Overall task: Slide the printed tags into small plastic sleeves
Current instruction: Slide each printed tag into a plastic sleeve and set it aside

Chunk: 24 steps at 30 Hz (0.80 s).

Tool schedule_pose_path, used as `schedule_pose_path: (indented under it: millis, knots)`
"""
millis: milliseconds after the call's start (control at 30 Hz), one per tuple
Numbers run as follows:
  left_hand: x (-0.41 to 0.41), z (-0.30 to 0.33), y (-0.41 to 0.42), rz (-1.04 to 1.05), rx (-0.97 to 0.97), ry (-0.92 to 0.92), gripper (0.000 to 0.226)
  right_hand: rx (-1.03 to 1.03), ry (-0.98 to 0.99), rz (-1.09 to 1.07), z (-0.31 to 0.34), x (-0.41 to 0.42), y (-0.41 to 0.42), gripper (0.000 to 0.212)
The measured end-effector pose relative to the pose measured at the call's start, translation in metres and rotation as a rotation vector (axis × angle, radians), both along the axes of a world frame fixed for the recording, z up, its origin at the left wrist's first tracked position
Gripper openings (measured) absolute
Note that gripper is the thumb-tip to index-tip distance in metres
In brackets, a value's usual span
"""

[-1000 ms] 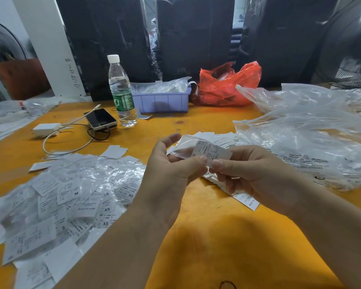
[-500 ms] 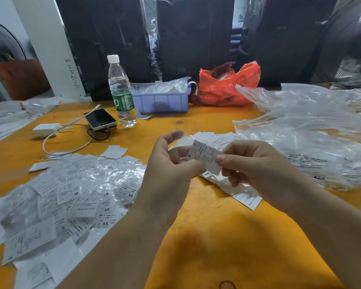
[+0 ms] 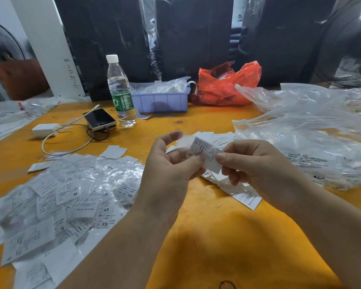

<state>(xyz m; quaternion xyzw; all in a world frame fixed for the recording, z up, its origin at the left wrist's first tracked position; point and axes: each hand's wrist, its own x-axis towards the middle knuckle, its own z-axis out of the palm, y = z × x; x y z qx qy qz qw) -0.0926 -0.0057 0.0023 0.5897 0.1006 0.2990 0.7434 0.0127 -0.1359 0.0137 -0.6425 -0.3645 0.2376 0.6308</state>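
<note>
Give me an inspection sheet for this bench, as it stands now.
Surface: orange table.
Job's things: tag pinched between both hands; sleeved tags heaped left; loose tags under the hands.
Clutter: bottle, phone, lilac tray, red bag, clear bags.
Grippers: left hand and right hand both hold the tag.
Cables: white cable from charger.
Surroundings: fan, dark wrapped bundles.
</note>
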Motion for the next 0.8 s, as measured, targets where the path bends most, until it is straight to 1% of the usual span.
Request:
schedule_pose_path:
  millis: [200,267,367,433,567,633,700,733,800]
  knots:
    - [-0.0002,0.0003,-0.0011,-0.019,-0.029,-0.018,0.047,0.014,-0.018,0.004,-0.0003,-0.0011,0.0001,0.017]
    - [-0.0013,0.0002,-0.0012,-0.027,0.031,-0.002,0.049,0.015,-0.064,-0.009,-0.0003,-0.0016,-0.0001,0.018]
    - [-0.003,0.0005,-0.0034,-0.033,0.174,0.026,0.052,0.017,-0.125,-0.044,-0.001,-0.0012,-0.0007,0.025]
    - [-0.0034,0.0012,-0.0047,-0.043,0.197,0.03,0.053,0.027,-0.139,-0.048,-0.0011,-0.0004,-0.0012,0.028]
    - [-0.0037,0.0024,-0.0046,-0.05,0.189,0.04,0.052,0.038,-0.045,0.019,-0.0004,0.003,-0.0018,0.033]
    - [-0.0038,0.0026,-0.0045,-0.068,0.184,0.052,0.05,0.046,-0.024,0.055,0.0,0.0036,-0.0025,0.028]
    - [-0.0041,0.0026,-0.0046,-0.078,0.169,0.078,0.048,0.051,-0.066,0.057,0.001,0.0028,-0.0033,0.02]
    - [-0.0043,0.0025,-0.0044,-0.08,0.156,0.091,0.045,0.05,-0.09,0.044,0.0015,0.0025,-0.0035,0.022]
    - [-0.0048,0.0026,-0.0033,-0.077,0.136,0.113,0.039,0.051,-0.123,0.004,0.0026,0.0028,-0.0042,0.034]
